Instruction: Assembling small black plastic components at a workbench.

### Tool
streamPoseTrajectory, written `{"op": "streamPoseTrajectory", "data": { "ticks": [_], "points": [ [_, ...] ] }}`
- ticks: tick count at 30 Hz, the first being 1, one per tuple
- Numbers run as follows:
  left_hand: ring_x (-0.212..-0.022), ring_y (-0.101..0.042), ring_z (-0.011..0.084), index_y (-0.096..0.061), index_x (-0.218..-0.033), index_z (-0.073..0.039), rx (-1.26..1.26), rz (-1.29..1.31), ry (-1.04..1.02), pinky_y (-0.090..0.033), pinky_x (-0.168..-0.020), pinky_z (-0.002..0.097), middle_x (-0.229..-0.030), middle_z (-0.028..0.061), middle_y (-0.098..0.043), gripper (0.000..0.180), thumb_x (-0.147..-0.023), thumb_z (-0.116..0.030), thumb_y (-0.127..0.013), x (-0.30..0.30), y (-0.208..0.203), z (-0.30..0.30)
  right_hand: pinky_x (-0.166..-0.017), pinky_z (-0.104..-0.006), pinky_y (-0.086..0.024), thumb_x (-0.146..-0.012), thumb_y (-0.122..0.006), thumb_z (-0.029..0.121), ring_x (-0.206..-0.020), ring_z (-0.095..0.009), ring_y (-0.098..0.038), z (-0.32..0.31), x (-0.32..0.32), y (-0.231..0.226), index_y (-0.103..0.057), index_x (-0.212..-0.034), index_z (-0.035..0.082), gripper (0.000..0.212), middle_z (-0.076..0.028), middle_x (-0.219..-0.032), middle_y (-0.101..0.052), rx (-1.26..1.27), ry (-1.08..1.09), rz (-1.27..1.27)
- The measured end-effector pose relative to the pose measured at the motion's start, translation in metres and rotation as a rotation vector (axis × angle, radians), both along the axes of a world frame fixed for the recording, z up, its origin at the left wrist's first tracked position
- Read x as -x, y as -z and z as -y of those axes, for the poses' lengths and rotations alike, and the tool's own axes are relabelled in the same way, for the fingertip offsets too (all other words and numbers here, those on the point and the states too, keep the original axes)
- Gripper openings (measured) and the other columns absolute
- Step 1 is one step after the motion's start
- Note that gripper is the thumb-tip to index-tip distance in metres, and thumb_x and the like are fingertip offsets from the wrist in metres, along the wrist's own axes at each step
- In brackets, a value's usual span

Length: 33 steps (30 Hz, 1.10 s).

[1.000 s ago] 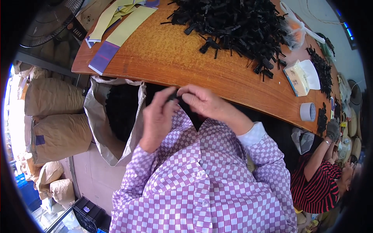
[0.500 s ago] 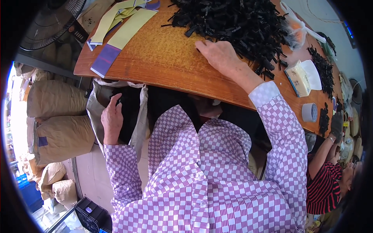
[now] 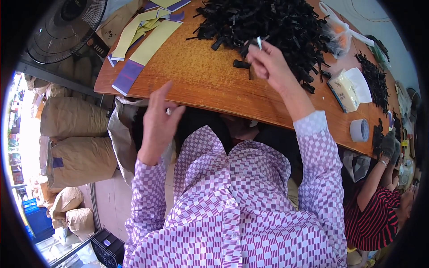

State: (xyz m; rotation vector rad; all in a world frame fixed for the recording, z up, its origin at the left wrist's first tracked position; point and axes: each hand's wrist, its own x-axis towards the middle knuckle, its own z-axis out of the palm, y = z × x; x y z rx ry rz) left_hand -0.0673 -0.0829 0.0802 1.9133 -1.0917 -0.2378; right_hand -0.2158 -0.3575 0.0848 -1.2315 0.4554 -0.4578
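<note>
Your right hand [image 3: 271, 67] is over the table [image 3: 192, 73], its thumb and fingers pinched on a small black piece [image 3: 259, 43] with a bright glint, at the near edge of the black heap [image 3: 277, 27]. One loose piece [image 3: 241, 64] lies just left of that hand. Your left hand [image 3: 157, 123] is off the near table edge, beside the pale sack [image 3: 120, 129], its fingers spread and thumb apart. On the right, the tissue pack [image 3: 343, 91] bears dark printing, too small to make out, near a tape roll [image 3: 359, 130]. Yellow-and-purple strips [image 3: 154, 42] lie at the table's left. Further left, a brown paper bag [image 3: 85, 161] carries a plain-looking purple patch [image 3: 58, 162].
</note>
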Motion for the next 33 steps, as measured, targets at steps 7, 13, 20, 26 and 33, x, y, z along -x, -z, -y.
{"op": "streamPoseTrajectory", "data": {
  "ticks": [7, 13, 20, 26, 33],
  "points": [
    [-0.085, -0.063, 0.0176, -0.027, -0.143, -0.009, -0.121, -0.076, 0.387, -0.051, -0.064, 0.0256, -0.123, 0.0152, -0.053, 0.08, -0.075, 0.0, -0.069, 0.057, -0.018, 0.043, -0.056, -0.0236, -0.043, -0.087, -0.063, 0.014, -0.064, -0.008, -0.054, -0.074, 0.032, 0.019, -0.058, -0.098, 0.0, 0.018, -0.002, -0.075, -0.059, 0.242, -0.214, -0.04],
    [-0.083, -0.064, 0.0189, -0.027, -0.143, -0.007, -0.164, -0.271, 0.528, -0.053, -0.069, 0.0283, -0.11, 0.0161, -0.055, 0.079, -0.076, 0.001, -0.068, 0.066, 0.004, 0.036, -0.055, -0.0193, -0.041, -0.09, -0.063, 0.019, -0.065, -0.004, -0.05, -0.09, 0.054, 0.026, -0.057, -0.1, 0.003, 0.019, 0.004, -0.073, -0.055, 0.218, -0.325, -0.23],
    [-0.084, -0.061, 0.0125, -0.026, -0.143, -0.005, -0.168, -0.44, 0.553, -0.051, -0.073, 0.0253, -0.099, 0.0117, -0.058, 0.078, -0.077, 0.008, -0.065, 0.074, 0.01, 0.03, -0.054, -0.0213, -0.038, -0.09, -0.061, 0.014, -0.061, -0.005, -0.048, -0.108, 0.056, 0.041, -0.06, -0.097, 0.001, 0.016, 0.002, -0.072, -0.057, -0.066, -0.298, -0.216],
    [-0.078, -0.059, 0.0087, -0.033, -0.139, -0.003, -0.076, -0.477, 0.461, -0.051, -0.069, 0.0244, -0.089, 0.0058, -0.06, 0.068, -0.079, 0.007, -0.065, 0.076, 0.033, 0.021, -0.057, -0.0171, -0.039, -0.093, -0.059, 0.016, -0.069, -0.002, -0.049, -0.117, 0.055, 0.064, -0.057, -0.108, 0.001, 0.022, 0.004, -0.084, -0.057, 0.156, -0.355, -0.098],
    [-0.069, -0.062, 0.0083, -0.044, -0.128, -0.004, 0.023, -0.917, 0.299, -0.049, -0.056, 0.0204, -0.085, 0.0058, -0.062, 0.045, -0.086, 0.002, -0.06, 0.071, 0.053, 0.016, -0.051, -0.0186, -0.032, -0.098, -0.049, 0.025, -0.06, -0.002, -0.041, -0.133, 0.051, 0.049, -0.054, -0.11, 0.001, 0.027, 0.005, -0.072, -0.048, -0.041, -0.323, -0.114]
  ]
}}
